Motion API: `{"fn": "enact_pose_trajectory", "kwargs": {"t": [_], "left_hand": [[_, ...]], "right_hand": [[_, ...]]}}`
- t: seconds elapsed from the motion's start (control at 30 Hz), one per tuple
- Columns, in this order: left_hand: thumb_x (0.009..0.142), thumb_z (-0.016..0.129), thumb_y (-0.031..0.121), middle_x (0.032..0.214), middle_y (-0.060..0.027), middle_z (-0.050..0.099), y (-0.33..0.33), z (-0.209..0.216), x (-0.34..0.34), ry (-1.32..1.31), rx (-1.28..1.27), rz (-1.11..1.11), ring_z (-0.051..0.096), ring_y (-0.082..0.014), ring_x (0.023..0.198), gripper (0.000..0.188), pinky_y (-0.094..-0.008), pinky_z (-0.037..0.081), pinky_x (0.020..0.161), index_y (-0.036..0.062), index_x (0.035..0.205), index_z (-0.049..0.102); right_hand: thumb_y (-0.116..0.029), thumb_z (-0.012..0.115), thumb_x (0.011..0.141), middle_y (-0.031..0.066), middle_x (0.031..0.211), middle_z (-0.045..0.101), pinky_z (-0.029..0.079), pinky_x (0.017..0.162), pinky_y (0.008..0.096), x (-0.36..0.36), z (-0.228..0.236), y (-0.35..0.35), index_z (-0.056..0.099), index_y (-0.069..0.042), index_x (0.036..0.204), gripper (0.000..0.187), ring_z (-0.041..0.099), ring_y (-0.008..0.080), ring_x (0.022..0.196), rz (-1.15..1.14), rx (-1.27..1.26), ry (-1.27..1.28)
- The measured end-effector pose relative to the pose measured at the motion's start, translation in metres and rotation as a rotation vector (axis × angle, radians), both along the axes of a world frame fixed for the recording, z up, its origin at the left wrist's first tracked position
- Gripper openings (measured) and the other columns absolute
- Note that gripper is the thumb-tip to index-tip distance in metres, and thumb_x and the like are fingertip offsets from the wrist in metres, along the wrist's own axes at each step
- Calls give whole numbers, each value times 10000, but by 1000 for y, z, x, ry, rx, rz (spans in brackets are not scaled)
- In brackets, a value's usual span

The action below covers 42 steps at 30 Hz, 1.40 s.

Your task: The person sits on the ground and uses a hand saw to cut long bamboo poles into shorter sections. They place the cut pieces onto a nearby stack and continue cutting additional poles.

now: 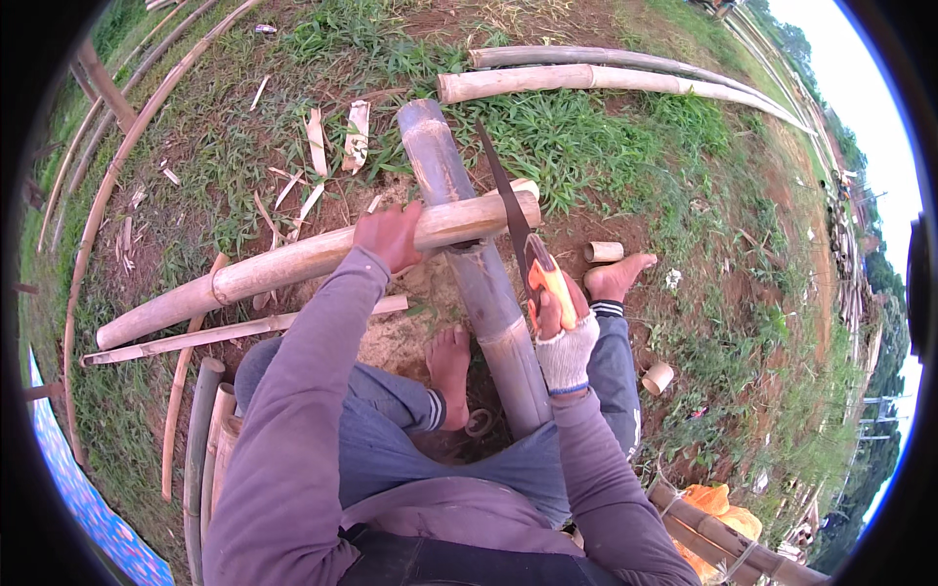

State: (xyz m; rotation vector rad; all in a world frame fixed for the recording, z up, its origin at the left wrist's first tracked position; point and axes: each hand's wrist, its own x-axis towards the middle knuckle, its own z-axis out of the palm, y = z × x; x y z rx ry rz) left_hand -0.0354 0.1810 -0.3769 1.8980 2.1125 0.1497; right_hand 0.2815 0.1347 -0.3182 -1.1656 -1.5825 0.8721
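Orange-handled saw (516,212) gripped in fingers of gloved right hand (565,342), pale pole (293,265) clasped by fingers of bare left hand (389,237), crosswise atop thick grey pole (484,293).

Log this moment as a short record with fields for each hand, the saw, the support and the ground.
Left hand: bare, on top of the pale bamboo pole
Right hand: in a white glove, gripping the orange-handled saw
Saw blade: across the pole near its right end; cut depth cannot be told
Support: thick grey bamboo, crosswise under the pole
Ground: short bamboo piece beside the bare right foot; pale split strips beyond the pole
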Motion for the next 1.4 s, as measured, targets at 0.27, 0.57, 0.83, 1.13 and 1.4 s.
{"fn": "enact_pose_trajectory", "kwargs": {"t": [0.27, 0.57, 0.83, 1.13, 1.4], "left_hand": [[759, 916, 363, 1162, -180, 732, -12, -1, -17, -10, 39, 28, 769, -419, 1034, 688, -534, 626, 894, 136, 1320, 590], [736, 931, 369, 1151, -181, 735, -3, -7, -2, 17, 104, 5, 768, -425, 1034, 706, -540, 623, 894, 134, 1311, 597], [754, 922, 414, 1145, -177, 743, -12, -7, -19, 3, 29, 38, 769, -419, 1029, 704, -543, 617, 905, 131, 1309, 596], [761, 933, 458, 1172, -179, 743, -4, 1, -5, 18, 47, 8, 769, -406, 1076, 759, -557, 607, 933, 135, 1355, 591], [732, 915, 378, 1147, -197, 737, -8, -1, -11, -5, 28, 19, 764, -437, 1037, 723, -537, 623, 897, 129, 1323, 582]], "right_hand": [[-302, 662, 1090, 189, 1202, 774, 608, 880, 350, 79, -2, -123, 562, 82, 1478, 556, 766, 235, 985, -13, -159, -94], [-266, 715, 1094, 99, 1091, 772, 585, 778, 289, -20, 3, 37, 658, 54, 1396, 443, 698, 131, 924, 19, 45, -89], [-386, 662, 1089, 156, 1158, 777, 599, 817, 315, 96, 13, -151, 548, 72, 1506, 630, 732, 164, 891, -7, -341, -147], [-227, 705, 1088, 91, 1040, 767, 582, 727, 298, -23, 5, 32, 676, 61, 1377, 409, 696, 125, 859, 25, 68, -101], [-403, 658, 1090, 167, 1203, 770, 586, 892, 331, 94, 12, -156, 615, 83, 1443, 602, 743, 191, 1025, -32, -272, -109]]}}
